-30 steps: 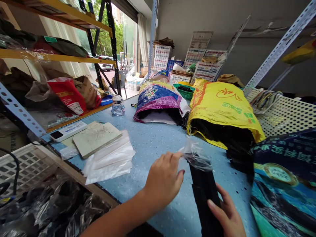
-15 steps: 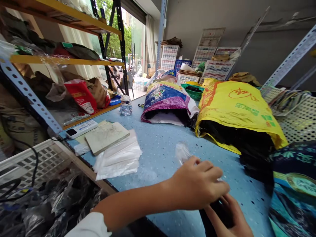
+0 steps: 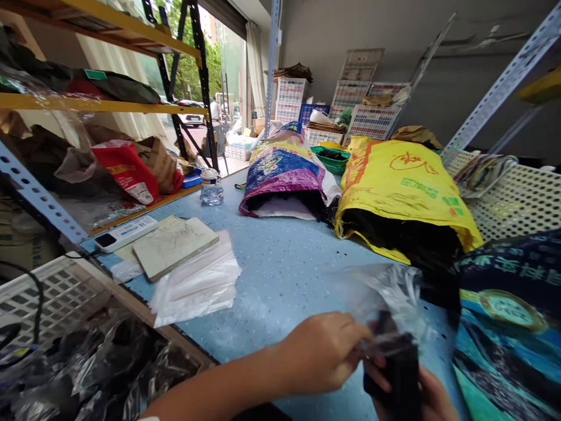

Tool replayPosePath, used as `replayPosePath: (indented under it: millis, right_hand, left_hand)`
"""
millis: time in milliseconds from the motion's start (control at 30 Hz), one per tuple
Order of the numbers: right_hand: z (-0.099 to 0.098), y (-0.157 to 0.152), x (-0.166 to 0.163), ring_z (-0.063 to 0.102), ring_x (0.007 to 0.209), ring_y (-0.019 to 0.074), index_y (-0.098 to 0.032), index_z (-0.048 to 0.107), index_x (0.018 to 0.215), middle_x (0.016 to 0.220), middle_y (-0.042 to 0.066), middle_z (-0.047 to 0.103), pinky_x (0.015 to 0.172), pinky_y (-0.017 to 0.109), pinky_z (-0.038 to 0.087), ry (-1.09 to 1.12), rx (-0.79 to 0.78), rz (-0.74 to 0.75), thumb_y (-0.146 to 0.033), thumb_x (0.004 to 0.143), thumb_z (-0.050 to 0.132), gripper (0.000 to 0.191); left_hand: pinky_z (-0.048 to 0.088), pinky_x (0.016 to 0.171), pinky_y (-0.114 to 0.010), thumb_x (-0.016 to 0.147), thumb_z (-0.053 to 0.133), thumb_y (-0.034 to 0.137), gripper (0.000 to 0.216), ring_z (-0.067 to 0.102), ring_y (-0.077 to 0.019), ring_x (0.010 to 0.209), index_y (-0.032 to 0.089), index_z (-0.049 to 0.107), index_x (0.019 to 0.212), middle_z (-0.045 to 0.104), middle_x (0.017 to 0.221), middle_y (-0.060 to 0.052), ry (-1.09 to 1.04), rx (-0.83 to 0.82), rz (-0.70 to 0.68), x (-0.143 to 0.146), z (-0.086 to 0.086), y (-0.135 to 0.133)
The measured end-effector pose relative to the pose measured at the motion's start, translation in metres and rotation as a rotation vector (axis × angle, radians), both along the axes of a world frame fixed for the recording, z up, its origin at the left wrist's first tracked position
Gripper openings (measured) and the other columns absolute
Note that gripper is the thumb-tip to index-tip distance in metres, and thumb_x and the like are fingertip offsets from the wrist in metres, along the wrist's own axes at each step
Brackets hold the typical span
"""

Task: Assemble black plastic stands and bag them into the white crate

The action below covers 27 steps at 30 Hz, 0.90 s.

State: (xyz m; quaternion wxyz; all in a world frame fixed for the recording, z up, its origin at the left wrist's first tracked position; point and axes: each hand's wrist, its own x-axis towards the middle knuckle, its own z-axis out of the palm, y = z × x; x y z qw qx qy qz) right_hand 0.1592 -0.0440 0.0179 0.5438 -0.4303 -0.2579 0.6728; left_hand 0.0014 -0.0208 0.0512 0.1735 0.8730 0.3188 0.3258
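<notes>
My left hand (image 3: 326, 351) is closed on the edge of a clear plastic bag (image 3: 390, 289), which billows up and away above the table, partly blurred. In my right hand (image 3: 433, 393), low in the view, is a black blocky object (image 3: 397, 377). Its upper end touches the bag's mouth, and I cannot tell how far inside it reaches. What kind of object it is does not show. On the left of the blue speckled table (image 3: 272, 263) lies a fanned stack of flat plastic bags (image 3: 199, 286), with a grey-white slab (image 3: 175, 245) resting on it.
A purple-and-blue woven sack (image 3: 284, 175) and a yellow sack (image 3: 407, 187) holding black stuff lie open-mouthed ahead. A dark blue sack (image 3: 512, 316) is at right. A water bottle (image 3: 211, 188) and white power strip (image 3: 127, 233) stand left; below, a crate (image 3: 56, 286) holds bagged black items.
My left hand has drawn the plastic bag up and opened it out over the black object. The right hand has raised that object into fuller view. The camera has turned slightly right.
</notes>
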Motion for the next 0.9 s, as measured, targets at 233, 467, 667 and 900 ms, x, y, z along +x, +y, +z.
replayPosePath:
  millis: [233, 467, 667, 900]
  right_hand:
    - [0.002, -0.006, -0.025, 0.057, 0.069, 0.0152, -0.030, 0.043, 0.106, 0.082, -0.002, 0.059, 0.055, 0.023, 0.046, -0.173, 0.105, -0.364, -0.033, 0.065, 0.062, 0.046]
    - [-0.006, -0.008, -0.041, 0.050, 0.095, 0.0185, -0.024, 0.048, 0.104, 0.103, 0.003, 0.055, 0.081, 0.031, 0.040, -0.643, 0.360, -0.435, -0.029, 0.066, 0.060, 0.040]
    - [-0.005, -0.010, -0.047, 0.054, 0.087, 0.0202, -0.021, 0.050, 0.101, 0.093, 0.003, 0.058, 0.078, 0.034, 0.041, -0.754, 0.293, -0.481, -0.033, 0.067, 0.056, 0.037]
    - [-0.001, -0.013, -0.043, 0.056, 0.082, 0.0182, -0.022, 0.044, 0.097, 0.090, 0.002, 0.058, 0.073, 0.031, 0.046, -0.536, 0.378, -0.484, -0.030, 0.062, 0.063, 0.040]
  left_hand:
    - [0.040, 0.084, -0.032, 0.078, 0.046, 0.026, 0.032, 0.046, -0.0195, 0.101, 0.017, 0.046, 0.108, 0.050, 0.108, -0.010, 0.049, -0.016, 0.217, -0.026, -0.005, -0.015]
    - [0.039, 0.075, -0.033, 0.076, 0.049, 0.019, 0.017, 0.048, -0.0188, 0.086, 0.016, 0.049, 0.093, 0.055, 0.089, -0.006, -0.012, 0.352, 0.287, -0.018, 0.011, -0.008]
    - [0.037, 0.065, -0.031, 0.080, 0.037, 0.011, 0.016, 0.047, -0.0140, 0.067, 0.014, 0.053, 0.075, 0.056, 0.074, -0.003, 0.181, 0.415, -0.030, 0.006, 0.020, -0.002]
    - [0.042, 0.075, -0.029, 0.081, 0.041, 0.023, 0.018, 0.052, -0.0168, 0.085, 0.018, 0.057, 0.086, 0.058, 0.091, -0.008, -0.180, 0.006, -0.043, -0.028, 0.004, -0.027]
